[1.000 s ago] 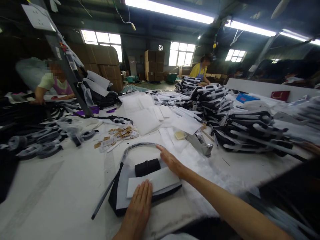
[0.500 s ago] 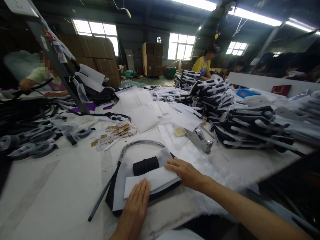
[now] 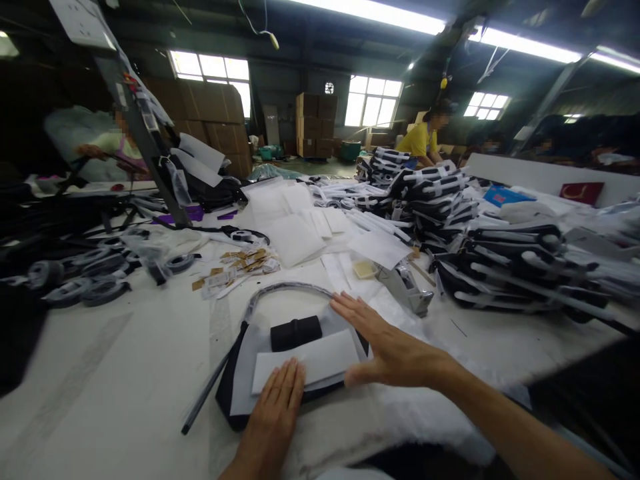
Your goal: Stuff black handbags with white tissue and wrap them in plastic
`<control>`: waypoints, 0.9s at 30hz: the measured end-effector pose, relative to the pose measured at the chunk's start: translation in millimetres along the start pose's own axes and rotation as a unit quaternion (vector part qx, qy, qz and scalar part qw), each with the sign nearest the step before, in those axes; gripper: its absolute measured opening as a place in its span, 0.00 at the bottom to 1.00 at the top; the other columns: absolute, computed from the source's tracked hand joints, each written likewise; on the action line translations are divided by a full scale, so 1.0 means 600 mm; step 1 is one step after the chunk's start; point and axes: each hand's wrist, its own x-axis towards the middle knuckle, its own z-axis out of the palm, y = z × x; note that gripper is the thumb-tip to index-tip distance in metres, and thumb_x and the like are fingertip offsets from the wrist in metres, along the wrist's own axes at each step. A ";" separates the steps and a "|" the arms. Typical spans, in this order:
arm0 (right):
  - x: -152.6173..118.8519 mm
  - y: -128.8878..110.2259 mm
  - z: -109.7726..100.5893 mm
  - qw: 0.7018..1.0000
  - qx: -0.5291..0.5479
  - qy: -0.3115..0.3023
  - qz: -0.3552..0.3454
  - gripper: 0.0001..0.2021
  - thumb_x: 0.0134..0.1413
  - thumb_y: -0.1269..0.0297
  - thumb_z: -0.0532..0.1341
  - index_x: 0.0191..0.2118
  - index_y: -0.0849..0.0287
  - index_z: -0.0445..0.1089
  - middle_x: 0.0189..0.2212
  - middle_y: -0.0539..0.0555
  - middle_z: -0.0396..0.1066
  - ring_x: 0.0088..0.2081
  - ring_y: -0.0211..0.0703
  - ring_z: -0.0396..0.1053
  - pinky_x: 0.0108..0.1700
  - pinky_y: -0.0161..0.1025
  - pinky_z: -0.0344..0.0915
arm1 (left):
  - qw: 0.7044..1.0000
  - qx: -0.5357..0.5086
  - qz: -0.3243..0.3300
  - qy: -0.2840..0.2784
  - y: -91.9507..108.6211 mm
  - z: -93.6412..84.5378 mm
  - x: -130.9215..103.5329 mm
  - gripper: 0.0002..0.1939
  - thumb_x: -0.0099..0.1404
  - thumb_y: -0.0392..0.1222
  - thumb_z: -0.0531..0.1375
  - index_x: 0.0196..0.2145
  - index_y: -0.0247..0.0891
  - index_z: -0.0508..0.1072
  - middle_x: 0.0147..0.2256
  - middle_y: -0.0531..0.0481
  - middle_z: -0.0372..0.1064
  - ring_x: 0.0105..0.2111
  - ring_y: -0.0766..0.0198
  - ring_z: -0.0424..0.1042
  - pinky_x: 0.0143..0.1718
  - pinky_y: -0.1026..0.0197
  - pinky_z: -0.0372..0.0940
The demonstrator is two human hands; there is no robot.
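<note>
A black handbag (image 3: 227, 393) lies flat on the table before me, with a pale grey sheet (image 3: 245, 383) over its face. Its curved handle (image 3: 287, 287) is wrapped in clear plastic, and a dark strap (image 3: 205, 397) trails off to the left. On the bag rest a small black roll with a band (image 3: 296, 333) and, nearer me, a folded white foam sheet (image 3: 320, 359). My left hand (image 3: 275, 410) presses flat on the foam's left part, fingers straight. My right hand (image 3: 383, 343) is open at the bag's right end, thumb spread from the fingers, holding nothing.
A grey tape dispenser (image 3: 407, 290) stands beyond my right hand. White foam sheets (image 3: 290, 233), paper tags (image 3: 245, 263) and rolls of strap (image 3: 105, 280) lie farther back. Wrapped black bags are stacked (image 3: 510, 267) on the right. Two co-workers work across the table.
My right hand has lifted off the foam sheet's right end and opened, thumb now apart from the fingers. My left hand stays on the foam. The view has shifted slightly.
</note>
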 end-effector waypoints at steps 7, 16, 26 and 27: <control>0.055 0.027 0.163 0.997 -0.067 0.011 -0.036 0.30 0.67 0.51 0.52 0.67 0.63 0.51 0.66 0.63 0.54 0.69 0.52 0.45 0.68 0.60 0.43 | 1.000 0.021 -0.011 0.004 0.008 -0.005 0.008 0.30 0.64 0.25 0.47 0.64 0.30 0.57 0.61 0.38 0.61 0.61 0.55 0.61 0.61 0.54 0.59; 0.035 -0.012 0.140 0.992 -0.087 0.049 -0.079 0.29 0.62 0.52 0.58 0.64 0.61 0.58 0.62 0.61 0.62 0.67 0.51 0.50 0.69 0.56 0.43 | 0.997 0.028 -0.044 0.048 0.014 0.010 0.012 0.27 0.64 0.24 0.48 0.61 0.31 0.62 0.57 0.39 0.67 0.56 0.56 0.67 0.56 0.56 0.65; -0.004 -0.019 0.231 0.969 -0.213 0.089 -0.083 0.19 0.66 0.70 0.51 0.61 0.62 0.60 0.58 0.58 0.66 0.60 0.49 0.60 0.64 0.49 0.53 | 0.992 0.007 -0.015 0.124 -0.018 0.014 0.023 0.27 0.60 0.24 0.48 0.55 0.31 0.68 0.52 0.41 0.72 0.51 0.59 0.72 0.52 0.58 0.67; 0.000 -0.018 0.230 0.969 -0.214 0.090 -0.083 0.18 0.66 0.71 0.50 0.60 0.62 0.61 0.57 0.59 0.68 0.58 0.49 0.62 0.62 0.49 0.55 | 0.992 0.010 -0.018 0.122 -0.018 0.016 0.023 0.27 0.59 0.24 0.48 0.55 0.31 0.68 0.52 0.41 0.72 0.51 0.59 0.71 0.52 0.58 0.67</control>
